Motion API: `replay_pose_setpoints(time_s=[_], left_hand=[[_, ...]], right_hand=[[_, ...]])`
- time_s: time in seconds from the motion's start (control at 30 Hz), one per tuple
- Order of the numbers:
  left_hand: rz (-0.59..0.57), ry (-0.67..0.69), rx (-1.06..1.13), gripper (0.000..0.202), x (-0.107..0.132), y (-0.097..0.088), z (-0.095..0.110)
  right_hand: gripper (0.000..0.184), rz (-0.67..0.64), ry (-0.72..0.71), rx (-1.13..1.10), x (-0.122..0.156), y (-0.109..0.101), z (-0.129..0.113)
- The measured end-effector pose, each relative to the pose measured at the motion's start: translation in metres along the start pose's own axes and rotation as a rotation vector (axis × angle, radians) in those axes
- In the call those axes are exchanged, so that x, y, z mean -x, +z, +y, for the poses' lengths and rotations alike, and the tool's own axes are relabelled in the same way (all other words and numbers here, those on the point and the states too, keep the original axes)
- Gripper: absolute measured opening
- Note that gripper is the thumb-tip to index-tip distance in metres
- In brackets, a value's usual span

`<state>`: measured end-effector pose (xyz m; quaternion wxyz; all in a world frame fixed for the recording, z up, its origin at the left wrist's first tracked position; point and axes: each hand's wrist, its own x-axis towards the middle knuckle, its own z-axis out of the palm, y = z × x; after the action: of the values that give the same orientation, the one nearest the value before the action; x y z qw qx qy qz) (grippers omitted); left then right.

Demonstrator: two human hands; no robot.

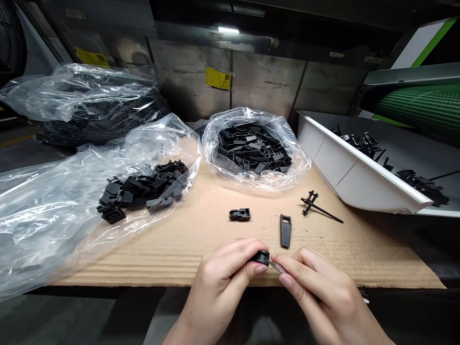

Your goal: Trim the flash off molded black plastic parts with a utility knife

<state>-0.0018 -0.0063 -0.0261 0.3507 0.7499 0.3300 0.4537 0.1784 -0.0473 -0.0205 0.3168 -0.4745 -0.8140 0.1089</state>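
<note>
Pinching a small black plastic part between thumb and forefinger, the left hand holds it just over the near edge of the cardboard sheet. The right hand has its fingers pressed together around a thin grey strip, whose tip touches the part; what kind of tool it is cannot be told. The two hands meet at the part.

Just beyond them, three loose black pieces lie apart on the cardboard: a short clip, a long narrow piece and a thin-stemmed sprue. Farther back stands an open clear bag full of black parts. To the left, a flattened clear bag holds a smaller heap, and a third bag sits behind it. On the right, a white tray tilts over the cardboard, with black pieces scattered inside, below a green belt.
</note>
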Motion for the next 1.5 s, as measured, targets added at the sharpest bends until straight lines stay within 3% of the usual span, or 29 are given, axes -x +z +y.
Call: replay_pose_setpoints(time_s=[0.37,0.63,0.77,0.9,1.07,1.27,1.5], left_hand=[[-0.026,-0.041,0.053,0.020,-0.002,0.000,0.001],[-0.099,-0.173,0.200,0.015,-0.003,-0.005,0.005],[-0.128,-0.187,0.220,0.013,-0.002,-0.006,0.007],[-0.086,-0.126,0.181,0.017,-0.002,-0.006,0.005],[0.031,0.074,0.028,0.036,0.004,0.001,-0.003],[0.127,0.131,-0.063,0.052,0.014,0.012,-0.012],[0.156,0.203,-0.171,0.046,0.014,0.012,-0.014]], right_hand=[[0.024,0.054,-0.025,0.128,0.000,0.007,0.003],[0.033,0.267,-0.105,0.231,0.000,0.016,0.006],[0.035,0.296,-0.087,0.206,-0.004,0.014,0.007],[0.038,0.273,-0.079,0.137,0.001,0.006,0.003],[0.019,0.196,0.114,-0.044,0.008,0.001,-0.006],[0.014,0.208,0.205,-0.109,0.001,0.008,-0.013],[0.017,0.110,0.223,-0.151,-0.001,0.011,-0.010]])
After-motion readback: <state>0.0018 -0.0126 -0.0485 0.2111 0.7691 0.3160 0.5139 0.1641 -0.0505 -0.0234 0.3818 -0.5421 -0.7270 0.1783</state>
